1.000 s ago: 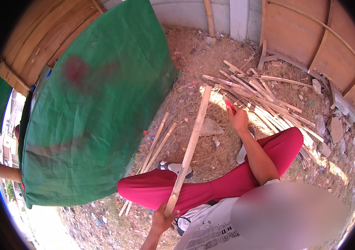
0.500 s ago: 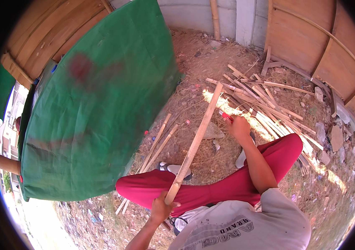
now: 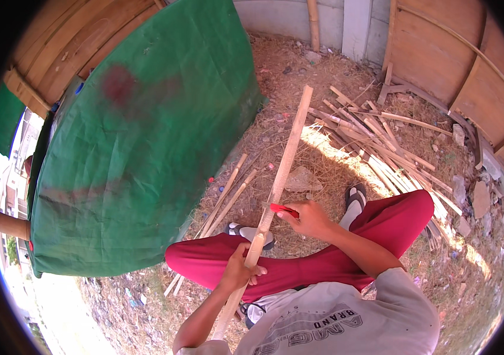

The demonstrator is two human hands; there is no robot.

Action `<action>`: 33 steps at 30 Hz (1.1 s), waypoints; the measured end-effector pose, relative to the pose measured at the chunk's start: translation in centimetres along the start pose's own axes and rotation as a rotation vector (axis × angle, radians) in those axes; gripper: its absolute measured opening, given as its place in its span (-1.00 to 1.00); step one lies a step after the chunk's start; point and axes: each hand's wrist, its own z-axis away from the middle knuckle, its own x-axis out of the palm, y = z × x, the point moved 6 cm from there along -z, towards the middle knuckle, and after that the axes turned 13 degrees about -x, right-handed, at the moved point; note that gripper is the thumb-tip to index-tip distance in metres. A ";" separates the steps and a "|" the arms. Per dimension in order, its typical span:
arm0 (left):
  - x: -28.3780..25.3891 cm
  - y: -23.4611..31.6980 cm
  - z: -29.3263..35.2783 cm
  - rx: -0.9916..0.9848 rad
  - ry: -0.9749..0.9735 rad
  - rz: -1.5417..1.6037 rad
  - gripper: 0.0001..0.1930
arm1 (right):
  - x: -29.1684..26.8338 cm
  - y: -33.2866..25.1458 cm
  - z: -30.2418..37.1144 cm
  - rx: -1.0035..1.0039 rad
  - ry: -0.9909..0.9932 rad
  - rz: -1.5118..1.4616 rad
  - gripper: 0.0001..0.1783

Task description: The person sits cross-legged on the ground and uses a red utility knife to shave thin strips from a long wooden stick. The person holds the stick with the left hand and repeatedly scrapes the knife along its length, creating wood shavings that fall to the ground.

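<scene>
A long, pale bamboo strip [image 3: 290, 145] slants up from beside my lap, its far end pointing away toward the ground ahead. My left hand [image 3: 237, 271] is closed around its lower part, just below a node. In my right hand [image 3: 310, 219] is a small red-handled knife [image 3: 283, 209], held against the strip's right edge near its middle. The blade itself cannot be made out at the contact point. My bent knees in dark red trousers [image 3: 382, 234] spread on both sides, with sandalled feet [image 3: 355, 198] between them.
A pile of bamboo strips [image 3: 382, 142] lies on the dry ground to the right. A few more strips [image 3: 226, 201] rest left of my feet. A green tarp [image 3: 145, 136] hangs at the left. Wooden panels [image 3: 441, 59] stand at the right, and a flat stone [image 3: 303, 180] lies ahead.
My right hand has brought the knife left and nearer, onto the strip. The strip has slid toward me and tilted steeper, and my left hand now grips it farther from its near end.
</scene>
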 end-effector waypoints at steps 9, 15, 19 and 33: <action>0.9 0.3 -4.5 0.175 0.156 0.242 -0.58 | 1.6 -0.3 0.0 -0.072 -0.049 0.037 -0.63; 0.5 2.7 -2.9 0.243 0.434 -0.243 -0.53 | 1.1 -0.3 -0.1 -0.100 -0.039 0.128 -0.62; 0.7 2.8 -2.1 0.268 0.621 -0.390 -0.56 | 0.8 -0.6 -0.2 -0.087 -0.009 0.196 -0.62; -0.4 1.0 -2.7 0.201 0.595 -0.368 -0.62 | 2.3 0.1 -0.6 -0.025 -0.034 0.268 -0.59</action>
